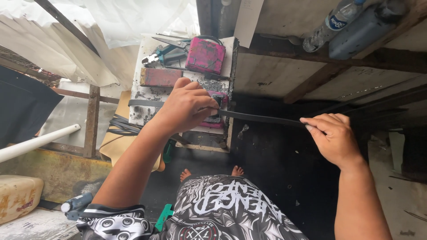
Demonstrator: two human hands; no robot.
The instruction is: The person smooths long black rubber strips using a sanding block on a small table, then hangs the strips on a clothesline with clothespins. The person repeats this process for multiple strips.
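So the left hand (pixel 187 106) is curled tight, fingers pinched down on one end of a flat black strap (pixel 260 118), pressing it onto a small table (pixel 147 113) that's white and pretty grimy. The right hand (pixel 331 135) is out to the side, well apart from the left one, fingers mostly closed with the other end of the strap pinched between thumb and fingertips, so the strap runs taut between the two hands.

Right under the left hand there's a pink block (pixel 216 121), partly hidden by the fingers. Just beyond the knuckles sits a reddish brick-shaped block (pixel 160 77), and past that a pink box (pixel 205 55) next to some pliers (pixel 161 57) and scissors (pixel 174 42). Far off beyond the right hand, a plastic bottle (pixel 331 23) lies beside a dark blue jug (pixel 362 32). Bare toes (pixel 211 172) show below the strap.
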